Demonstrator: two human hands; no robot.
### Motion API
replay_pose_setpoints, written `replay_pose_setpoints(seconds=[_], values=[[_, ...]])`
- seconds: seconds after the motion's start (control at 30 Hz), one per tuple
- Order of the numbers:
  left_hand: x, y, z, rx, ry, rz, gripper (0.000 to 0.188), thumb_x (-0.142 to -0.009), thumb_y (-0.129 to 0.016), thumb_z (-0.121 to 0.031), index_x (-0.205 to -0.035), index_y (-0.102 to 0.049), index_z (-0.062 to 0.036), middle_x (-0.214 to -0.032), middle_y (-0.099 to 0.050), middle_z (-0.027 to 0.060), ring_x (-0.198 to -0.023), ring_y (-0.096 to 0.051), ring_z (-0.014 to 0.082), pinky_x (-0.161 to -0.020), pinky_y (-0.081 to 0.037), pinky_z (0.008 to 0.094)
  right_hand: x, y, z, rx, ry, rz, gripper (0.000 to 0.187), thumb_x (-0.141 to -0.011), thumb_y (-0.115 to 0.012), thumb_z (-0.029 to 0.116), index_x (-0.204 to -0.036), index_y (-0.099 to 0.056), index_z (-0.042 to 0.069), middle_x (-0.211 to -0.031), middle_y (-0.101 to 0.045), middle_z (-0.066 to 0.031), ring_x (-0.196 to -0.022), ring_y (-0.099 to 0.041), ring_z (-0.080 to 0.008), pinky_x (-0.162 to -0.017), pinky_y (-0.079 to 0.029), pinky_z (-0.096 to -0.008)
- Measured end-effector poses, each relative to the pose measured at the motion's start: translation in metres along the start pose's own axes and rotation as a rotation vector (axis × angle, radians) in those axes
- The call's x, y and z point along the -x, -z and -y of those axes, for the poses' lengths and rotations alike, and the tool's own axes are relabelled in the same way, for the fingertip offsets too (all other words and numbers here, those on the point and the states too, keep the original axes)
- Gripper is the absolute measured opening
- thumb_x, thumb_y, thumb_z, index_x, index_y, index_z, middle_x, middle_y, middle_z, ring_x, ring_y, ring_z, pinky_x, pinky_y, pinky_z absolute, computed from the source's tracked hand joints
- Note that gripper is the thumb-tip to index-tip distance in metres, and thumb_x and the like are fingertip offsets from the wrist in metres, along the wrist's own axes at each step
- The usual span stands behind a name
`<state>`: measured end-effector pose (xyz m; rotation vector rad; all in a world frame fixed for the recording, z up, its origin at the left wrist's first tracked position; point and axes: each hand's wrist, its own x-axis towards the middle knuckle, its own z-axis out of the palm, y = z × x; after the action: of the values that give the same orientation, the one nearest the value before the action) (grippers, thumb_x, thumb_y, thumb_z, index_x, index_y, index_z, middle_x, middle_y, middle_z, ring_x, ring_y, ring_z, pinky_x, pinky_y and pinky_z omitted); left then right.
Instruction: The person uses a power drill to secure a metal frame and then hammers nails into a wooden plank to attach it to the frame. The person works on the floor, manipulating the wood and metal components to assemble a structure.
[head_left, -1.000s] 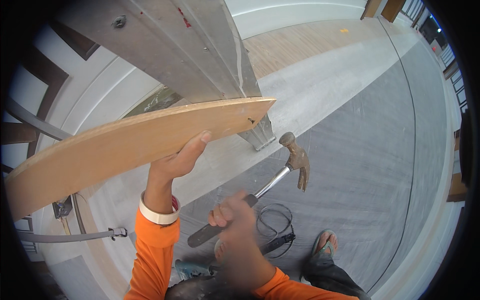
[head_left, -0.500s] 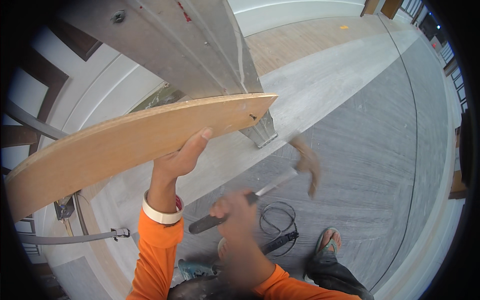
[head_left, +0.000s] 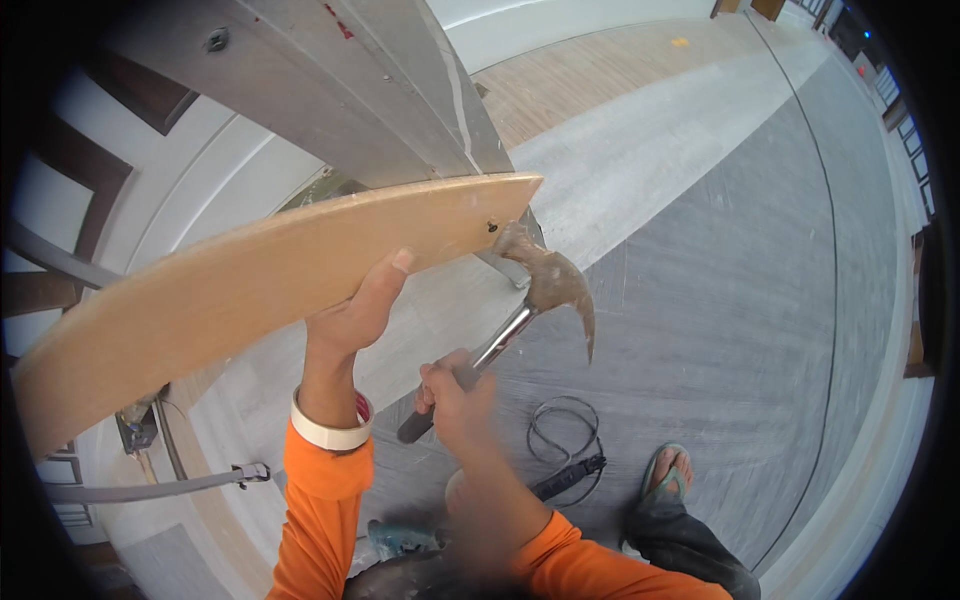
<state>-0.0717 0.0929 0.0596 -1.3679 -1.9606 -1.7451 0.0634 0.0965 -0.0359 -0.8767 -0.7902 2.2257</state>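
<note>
My left hand (head_left: 355,315) grips the lower edge of a long, curved wooden board (head_left: 270,260), thumb on its face and fingers hidden behind. The board lies across a grey metal post (head_left: 330,90). Near the board's right end, a dark nail or screw (head_left: 492,227) sticks out of its face. In my right hand (head_left: 456,400) is a claw hammer (head_left: 545,275) with a black grip, held closed around the handle. The hammer's striking face is close beside the nail; contact cannot be made out. A roll of tape (head_left: 332,432) circles my left wrist.
A coiled black cable (head_left: 565,425) and a blue-green tool (head_left: 400,538) lie on the grey floor near my feet. A grey strap with a buckle (head_left: 250,474) hangs at the left. A long dark line (head_left: 828,200) runs across the floor at the right.
The hammer has swung up and left, its head going from below the board's end to beside the nail. The board and post appear slightly higher and further left in view.
</note>
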Motion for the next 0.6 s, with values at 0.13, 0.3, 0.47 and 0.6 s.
replay_pose_setpoints(seconds=[0.13,0.3,0.47,0.6], values=[[-0.001,0.001,0.001,0.005,0.021,0.042,0.004,-0.080,-0.063,-0.001,-0.084,-0.063,-0.0009,-0.073,-0.059,0.0004,-0.066,-0.052,0.0108,-0.061,-0.044,0.0264,0.008,0.007,0.002,0.020,0.218,-0.091,0.012,-0.082,-0.055,-0.002,-0.076,-0.047,0.005,-0.056,-0.052,-0.0041,-0.046,-0.050,-0.0114,-0.044,-0.041,-0.0258],[-0.002,0.007,0.000,0.000,-0.022,0.091,0.005,-0.080,-0.063,-0.001,-0.084,-0.064,-0.0012,-0.073,-0.059,0.0006,-0.065,-0.052,0.0110,-0.060,-0.044,0.0263,0.005,0.004,-0.002,-0.374,0.616,-0.182,0.016,-0.080,-0.060,0.000,-0.074,-0.047,0.004,-0.056,-0.050,-0.0044,-0.049,-0.047,-0.0090,-0.045,-0.039,-0.0260],[-0.002,0.000,0.000,-0.012,0.052,0.020,0.004,-0.080,-0.063,-0.002,-0.084,-0.064,-0.0014,-0.073,-0.061,0.0014,-0.066,-0.054,0.0118,-0.061,-0.045,0.0268,-0.028,0.004,-0.017,0.330,0.373,-0.236,0.022,-0.079,-0.064,0.004,-0.064,-0.048,0.004,-0.054,-0.046,0.0023,-0.049,-0.041,-0.0036,-0.044,-0.030,-0.0241],[-0.002,0.004,0.002,-0.024,-0.037,0.054,0.006,-0.080,-0.064,-0.003,-0.085,-0.064,-0.0007,-0.075,-0.061,0.0015,-0.067,-0.054,0.0122,-0.063,-0.045,0.0275,-0.008,0.011,-0.013,-0.113,0.557,-0.164,0.020,-0.079,-0.064,0.003,-0.065,-0.049,0.003,-0.055,-0.048,0.0013,-0.048,-0.044,-0.0051,-0.043,-0.031,-0.0242]])
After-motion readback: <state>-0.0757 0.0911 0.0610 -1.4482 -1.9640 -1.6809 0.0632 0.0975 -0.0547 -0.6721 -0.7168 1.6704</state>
